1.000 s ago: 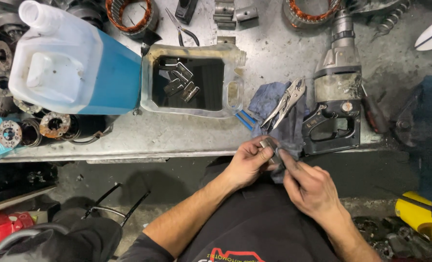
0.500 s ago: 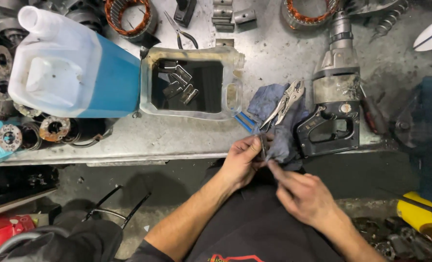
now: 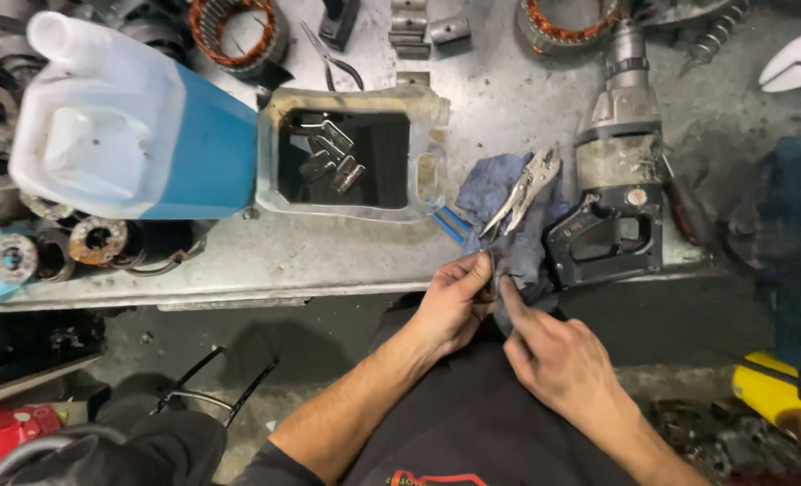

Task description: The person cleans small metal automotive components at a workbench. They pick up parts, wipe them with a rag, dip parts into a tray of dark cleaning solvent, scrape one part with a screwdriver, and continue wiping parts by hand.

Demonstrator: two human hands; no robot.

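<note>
Both hands, left hand (image 3: 454, 301) and right hand (image 3: 553, 360), fingertips together on blue rag (image 3: 517, 256).

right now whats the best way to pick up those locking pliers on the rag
Judging by how they lie, take the locking pliers by the two long handles at their lower-left end, coming from the bench's near edge. The jaws point up-right, away from the hands, and the handles rest free on the blue rag.
</note>
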